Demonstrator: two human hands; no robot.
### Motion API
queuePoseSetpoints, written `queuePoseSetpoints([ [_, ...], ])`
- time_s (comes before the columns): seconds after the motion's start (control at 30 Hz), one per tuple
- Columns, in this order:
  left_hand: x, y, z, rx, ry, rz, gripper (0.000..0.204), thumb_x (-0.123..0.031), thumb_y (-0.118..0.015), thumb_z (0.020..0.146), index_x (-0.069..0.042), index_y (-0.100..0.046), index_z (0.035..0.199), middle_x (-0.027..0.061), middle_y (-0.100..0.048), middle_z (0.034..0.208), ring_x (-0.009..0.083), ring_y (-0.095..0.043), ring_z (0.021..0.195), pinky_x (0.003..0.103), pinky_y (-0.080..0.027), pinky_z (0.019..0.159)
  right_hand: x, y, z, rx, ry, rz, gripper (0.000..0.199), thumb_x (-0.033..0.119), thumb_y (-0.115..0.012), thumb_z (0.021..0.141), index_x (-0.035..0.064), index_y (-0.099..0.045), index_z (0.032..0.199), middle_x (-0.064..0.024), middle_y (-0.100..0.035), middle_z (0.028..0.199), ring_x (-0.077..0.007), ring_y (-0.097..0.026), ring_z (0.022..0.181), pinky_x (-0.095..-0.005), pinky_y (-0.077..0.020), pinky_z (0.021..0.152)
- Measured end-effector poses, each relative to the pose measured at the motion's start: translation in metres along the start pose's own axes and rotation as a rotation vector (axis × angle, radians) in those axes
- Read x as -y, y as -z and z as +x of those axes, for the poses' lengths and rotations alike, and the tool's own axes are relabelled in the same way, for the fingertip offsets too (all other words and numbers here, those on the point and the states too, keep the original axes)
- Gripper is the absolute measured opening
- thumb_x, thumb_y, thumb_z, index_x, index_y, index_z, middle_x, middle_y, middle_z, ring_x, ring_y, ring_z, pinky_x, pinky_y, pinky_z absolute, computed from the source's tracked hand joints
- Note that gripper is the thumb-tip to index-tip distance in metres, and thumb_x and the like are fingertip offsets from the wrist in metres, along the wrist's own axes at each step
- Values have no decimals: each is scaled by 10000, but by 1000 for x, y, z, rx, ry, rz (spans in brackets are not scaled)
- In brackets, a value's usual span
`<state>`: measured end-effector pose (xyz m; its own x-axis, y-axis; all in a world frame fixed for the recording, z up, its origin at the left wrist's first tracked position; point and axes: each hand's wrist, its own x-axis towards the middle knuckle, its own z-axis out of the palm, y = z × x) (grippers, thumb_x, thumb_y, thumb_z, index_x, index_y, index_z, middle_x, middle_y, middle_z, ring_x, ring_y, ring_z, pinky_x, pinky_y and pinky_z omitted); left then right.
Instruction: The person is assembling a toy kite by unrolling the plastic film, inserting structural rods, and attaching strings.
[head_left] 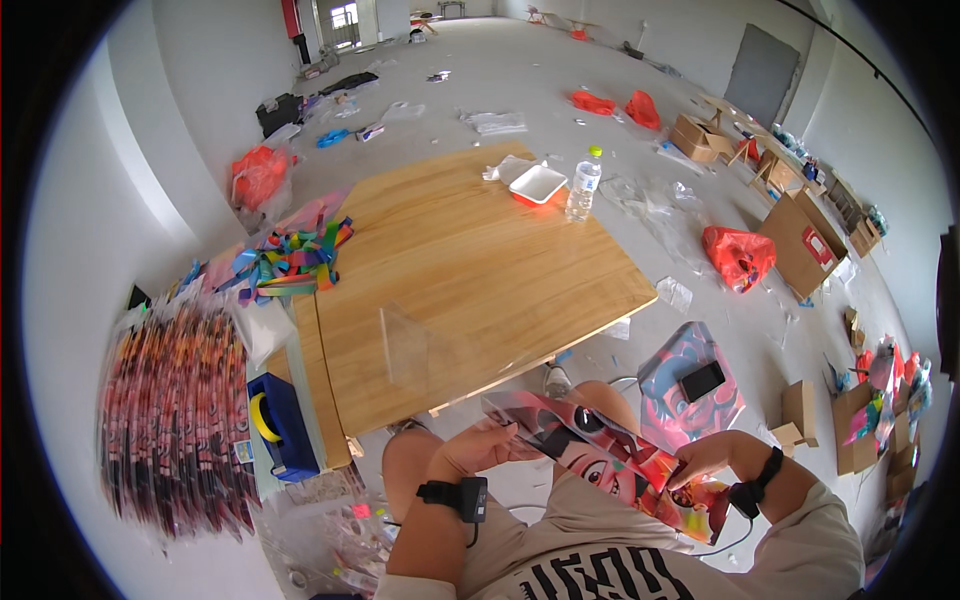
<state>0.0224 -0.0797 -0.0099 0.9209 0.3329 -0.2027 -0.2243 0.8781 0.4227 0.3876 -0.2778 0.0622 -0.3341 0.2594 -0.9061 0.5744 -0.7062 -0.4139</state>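
Observation:
Over my lap I hold a glossy sheet printed with colourful cartoon faces (610, 462); whether it is a single sheet or a folded piece I cannot tell. My left hand (482, 447) pinches its left end between thumb and fingers. At the right end, my right hand (703, 458) is closed on the sheet's upper edge, its fingers partly hidden. A clear plastic film (402, 348) lies near the front of the wooden table (480, 250), just beyond my knees.
Colourful ribbons (290, 258) lie at the table's left, near a blue tape dispenser (283, 425) and stacked printed packs (180, 410). A bottle (583, 186) and white tray (538, 184) stand at the far edge. Right of me, a phone (703, 381) rests on a printed piece (690, 410).

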Motion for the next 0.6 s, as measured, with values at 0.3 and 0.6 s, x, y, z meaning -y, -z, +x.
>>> queuePoseSetpoints([
  [0.3, 0, -21, 3, 107, 92, 166, 338, -124, -582, 992, -33, -553, 1316, 134, -654, 1210, 293, -651, 1086, 515, -420, 1099, 35, -5, 18, 9, 201, 192, 297, 220, -690, 942, -16, -676, 1123, 10, -666, 970, -76, -575, 903, -247, -463, 837],
  [0.6, 14, -49, 3, 167, -151, 224, 349, -199, -536, 1027, -99, -473, 1355, 52, -560, 1326, 216, -554, 1217, 439, -458, 1023, 70, -1, 7, -19, 359, 80, 346, 224, -651, 969, -14, -640, 1219, -5, -667, 1031, -94, -563, 951, -273, -445, 892],
])
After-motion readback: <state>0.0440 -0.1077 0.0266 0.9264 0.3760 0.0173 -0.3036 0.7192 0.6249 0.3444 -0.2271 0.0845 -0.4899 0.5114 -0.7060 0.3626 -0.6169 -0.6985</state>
